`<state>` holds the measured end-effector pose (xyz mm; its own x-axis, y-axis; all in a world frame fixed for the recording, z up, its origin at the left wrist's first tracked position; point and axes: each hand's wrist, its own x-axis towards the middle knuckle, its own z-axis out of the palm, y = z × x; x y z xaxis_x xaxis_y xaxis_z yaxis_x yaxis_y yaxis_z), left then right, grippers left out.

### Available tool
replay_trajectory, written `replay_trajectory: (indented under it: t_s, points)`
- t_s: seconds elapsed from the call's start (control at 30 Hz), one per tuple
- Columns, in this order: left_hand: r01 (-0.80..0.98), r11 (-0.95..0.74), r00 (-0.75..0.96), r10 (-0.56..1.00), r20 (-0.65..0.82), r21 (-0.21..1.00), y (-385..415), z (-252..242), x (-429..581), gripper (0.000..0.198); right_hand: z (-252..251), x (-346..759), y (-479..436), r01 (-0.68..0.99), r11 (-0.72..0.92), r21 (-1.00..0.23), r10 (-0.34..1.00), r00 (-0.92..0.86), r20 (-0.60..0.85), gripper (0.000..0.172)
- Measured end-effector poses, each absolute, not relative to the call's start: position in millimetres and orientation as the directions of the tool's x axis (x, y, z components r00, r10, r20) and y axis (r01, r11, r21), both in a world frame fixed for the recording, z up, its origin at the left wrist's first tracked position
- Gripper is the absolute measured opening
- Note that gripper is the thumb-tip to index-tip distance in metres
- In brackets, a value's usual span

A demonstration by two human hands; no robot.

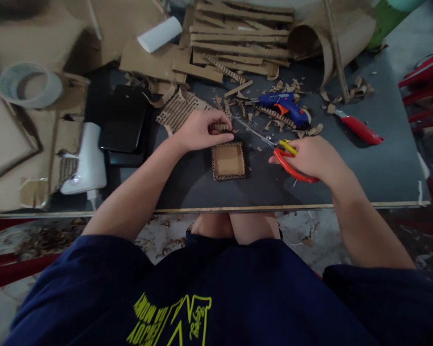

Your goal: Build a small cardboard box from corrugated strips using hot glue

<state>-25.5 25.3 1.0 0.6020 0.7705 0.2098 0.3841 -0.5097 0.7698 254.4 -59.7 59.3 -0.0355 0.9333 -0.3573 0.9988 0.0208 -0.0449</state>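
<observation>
My right hand (312,156) is closed on the handles of a pair of scissors (296,168) with red and yellow grips. Their blades point up and left, towards my left hand (207,127). Between the curled fingers and thumb of that hand is a short corrugated cardboard strip (219,127), partly hidden by the fingers. Just below it, a small square cardboard tray (229,161) with raised corrugated edges lies on the dark table. A ridged piece of corrugated cardboard (182,111) lies behind my left wrist.
A blue glue gun (285,103) lies among cardboard scraps, left of a red-handled knife (361,127). Cardboard strips (241,41) are piled at the back. Leftwards are a black box-shaped object (124,117), a white device (88,161) and a tape roll (31,85).
</observation>
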Motion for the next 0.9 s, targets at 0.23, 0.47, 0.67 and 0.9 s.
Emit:
replay_trajectory:
  t_s: [0.23, 0.47, 0.67, 0.9]
  points:
    - [0.599, -0.68, 0.738, 0.674, 0.037, 0.423, 26.8, 6.5, -32.7, 0.037, 62.7, 317.2, -69.6, 0.987, -0.126, -0.101, 0.897, 0.07, -0.437, 0.036]
    - [0.711, -0.622, 0.637, 0.767, 0.076, 0.329, 24.4, -3.8, -20.7, 0.039, 78.5, 332.3, -63.1, 0.934, -0.294, 0.202, 0.875, 0.348, -0.338, 0.055]
    - [0.689, -0.641, 0.61, 0.765, 0.206, 0.338, 19.7, -10.2, -18.3, 0.045, 81.9, 281.4, -25.5, 0.946, -0.196, -0.26, 0.974, 0.219, 0.061, 0.03]
    - [0.646, -0.667, 0.592, 0.744, 0.309, 0.37, 19.8, -0.8, -28.6, 0.056, 29.9, 264.2, 42.2, 0.982, -0.119, -0.148, 0.992, 0.125, 0.029, 0.059]
